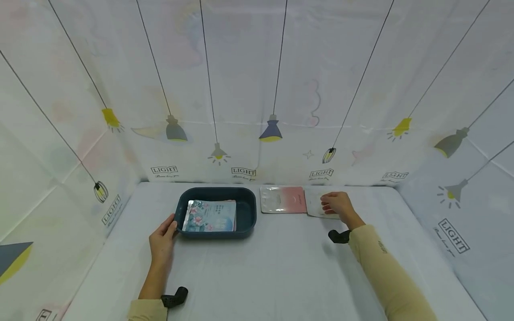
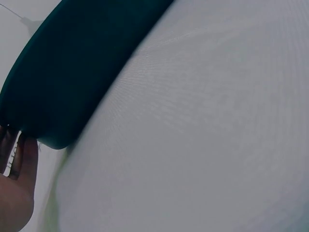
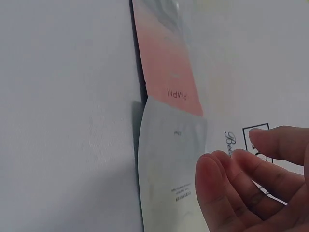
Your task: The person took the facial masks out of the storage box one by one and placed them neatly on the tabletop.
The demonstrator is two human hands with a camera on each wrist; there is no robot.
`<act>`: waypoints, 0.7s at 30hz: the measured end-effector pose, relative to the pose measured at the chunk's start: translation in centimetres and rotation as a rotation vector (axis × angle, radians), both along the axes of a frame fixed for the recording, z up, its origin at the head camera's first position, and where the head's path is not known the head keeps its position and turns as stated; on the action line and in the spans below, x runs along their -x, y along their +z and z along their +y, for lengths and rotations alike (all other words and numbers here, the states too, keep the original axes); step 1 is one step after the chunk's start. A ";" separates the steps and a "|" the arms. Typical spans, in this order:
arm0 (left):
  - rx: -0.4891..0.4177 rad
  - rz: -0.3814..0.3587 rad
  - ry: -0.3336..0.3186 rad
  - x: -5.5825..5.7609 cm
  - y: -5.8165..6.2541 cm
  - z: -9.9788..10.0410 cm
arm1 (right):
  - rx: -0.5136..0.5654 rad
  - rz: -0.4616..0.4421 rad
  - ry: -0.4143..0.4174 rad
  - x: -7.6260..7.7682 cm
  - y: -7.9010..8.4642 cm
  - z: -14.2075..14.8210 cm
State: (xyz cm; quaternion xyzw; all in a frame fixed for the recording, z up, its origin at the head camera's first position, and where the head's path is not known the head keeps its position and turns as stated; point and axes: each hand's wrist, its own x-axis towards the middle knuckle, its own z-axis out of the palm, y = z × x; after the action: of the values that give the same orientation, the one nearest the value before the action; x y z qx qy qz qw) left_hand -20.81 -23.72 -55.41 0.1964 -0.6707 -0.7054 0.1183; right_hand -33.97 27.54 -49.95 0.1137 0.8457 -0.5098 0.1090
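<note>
A dark blue-green plastic basin [image 1: 217,235] stands left of centre on the table. In it lies a flowered light-blue mask sachet [image 1: 213,216] on top of other sachets. My left hand [image 1: 162,240] is at the basin's left end, its fairly straight fingers touching the outer wall, as the left wrist view also shows. My right hand [image 1: 339,207] hovers over a white sachet [image 3: 169,169], fingers loosely bent and nothing between them. A pink and silver sachet [image 1: 283,199] lies left of the white one and meets its edge.
A white cloth covers the table [image 1: 257,276]. Printed fabric walls [image 1: 241,89] with lamp drawings rise behind it and at both sides. Each wrist wears a black camera mount [image 1: 175,298]. The sachets lie close to the back wall.
</note>
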 end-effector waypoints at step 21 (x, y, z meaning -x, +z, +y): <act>-0.027 0.024 0.015 0.1 0.1 0.4 | 0.043 0.001 0.127 0.9 1.9 -6.8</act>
State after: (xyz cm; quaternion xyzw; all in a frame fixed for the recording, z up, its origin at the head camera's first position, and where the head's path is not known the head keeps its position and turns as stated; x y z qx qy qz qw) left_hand -20.87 -23.36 -55.33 0.1944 -0.6582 -0.7158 0.1289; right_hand -34.84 20.71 -48.06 0.0571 0.8401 -0.5201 0.1430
